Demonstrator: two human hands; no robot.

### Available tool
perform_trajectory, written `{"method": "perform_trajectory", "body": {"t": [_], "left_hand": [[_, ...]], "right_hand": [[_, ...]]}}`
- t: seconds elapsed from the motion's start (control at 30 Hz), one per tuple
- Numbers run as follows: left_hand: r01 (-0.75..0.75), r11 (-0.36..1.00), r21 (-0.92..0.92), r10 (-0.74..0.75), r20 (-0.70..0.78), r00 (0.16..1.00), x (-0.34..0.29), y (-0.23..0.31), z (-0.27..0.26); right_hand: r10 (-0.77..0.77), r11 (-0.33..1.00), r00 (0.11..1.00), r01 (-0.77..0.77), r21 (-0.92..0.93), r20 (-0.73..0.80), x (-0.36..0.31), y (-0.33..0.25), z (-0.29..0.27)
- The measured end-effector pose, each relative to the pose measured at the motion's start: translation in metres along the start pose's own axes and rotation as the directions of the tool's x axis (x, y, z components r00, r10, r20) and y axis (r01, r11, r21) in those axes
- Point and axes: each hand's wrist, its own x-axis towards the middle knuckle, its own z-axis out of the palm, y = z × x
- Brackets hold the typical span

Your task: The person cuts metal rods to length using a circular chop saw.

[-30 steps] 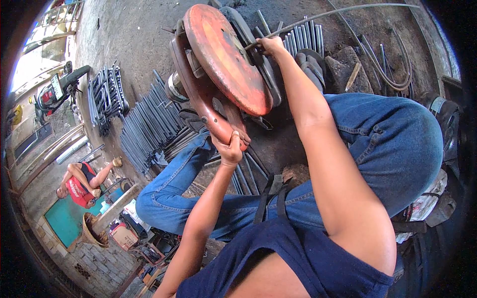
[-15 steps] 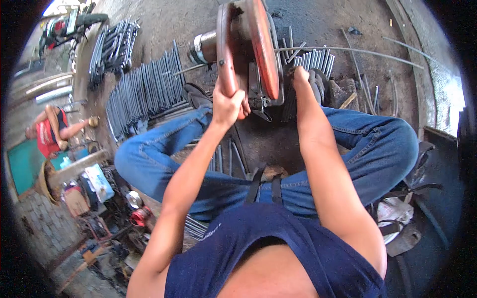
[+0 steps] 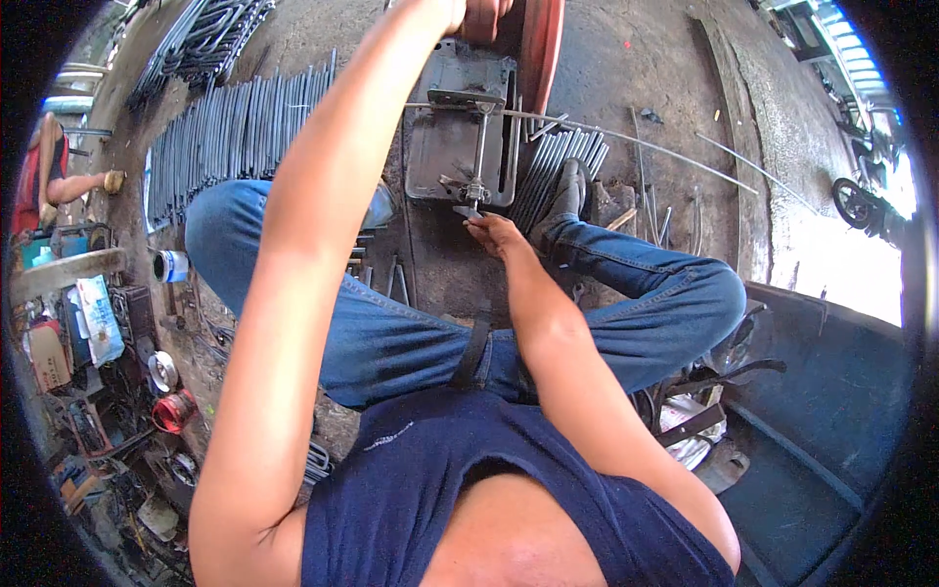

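Observation:
At the top edge my left hand (image 3: 445, 10) is closed at the red handle (image 3: 484, 22) of a cut-off saw; its fingers are partly outside the picture. The saw's head is raised, its red wheel guard (image 3: 544, 54) to the right of the hand. Below lies the dark metal saw base (image 3: 430, 161) with a screw vise (image 3: 481, 147). My right hand (image 3: 496, 235) pinches the small vise handle (image 3: 468, 211) at the near end of the screw. A long thin metal rod (image 3: 626, 135) passes through the vise and sticks out far to the right.
Cut rods (image 3: 562, 161) lie by my right foot, and a long row of dark rods (image 3: 230, 132) to the left. Bent metal frames (image 3: 210, 39) are stacked beyond. A person (image 3: 64, 181) sits at the far left. A blue metal panel (image 3: 822, 391) stands right; a red pot-like object (image 3: 174, 411) left.
My left hand has swung the saw's head up and away from me. My right hand has moved from the cut rods by my right foot to the vise handle.

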Motion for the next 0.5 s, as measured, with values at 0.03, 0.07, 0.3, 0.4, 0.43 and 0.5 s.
{"method": "perform_trajectory", "body": {"t": [0.03, 0.07, 0.3, 0.4, 0.43, 0.5], "left_hand": [[-0.029, 0.999, -0.028, 0.029, -0.010, 1.000, 0.008, 0.017, 0.000], [-0.057, 0.997, -0.055, 0.056, -0.019, 0.998, 0.016, 0.032, 0.000], [-0.101, 0.994, 0.050, 0.105, -0.076, 0.992, 0.031, 0.039, 0.001], [-0.124, 0.991, 0.053, 0.128, -0.088, 0.988, 0.027, 0.034, 0.000], [-0.127, 0.990, 0.056, 0.132, -0.092, 0.987, 0.025, 0.033, 0.001], [-0.136, 0.989, 0.064, 0.141, -0.092, 0.986, 0.021, 0.033, 0.002]], "right_hand": [[-0.140, 0.988, 0.970, 0.149, 0.031, -0.200, 0.002, 0.008, 0.010], [-0.252, 0.956, 0.884, 0.290, 0.039, -0.394, 0.005, 0.015, 0.015], [-0.097, 0.732, 0.894, 0.361, 0.577, -0.437, 0.037, 0.043, 0.001], [-0.130, 0.785, 0.814, 0.433, 0.443, -0.566, 0.043, 0.047, 0.022], [-0.248, 0.875, 0.658, 0.468, 0.128, -0.711, 0.038, 0.049, 0.032], [-0.607, 0.791, 0.421, 0.241, -0.562, -0.674, 0.025, 0.046, 0.045]]}}
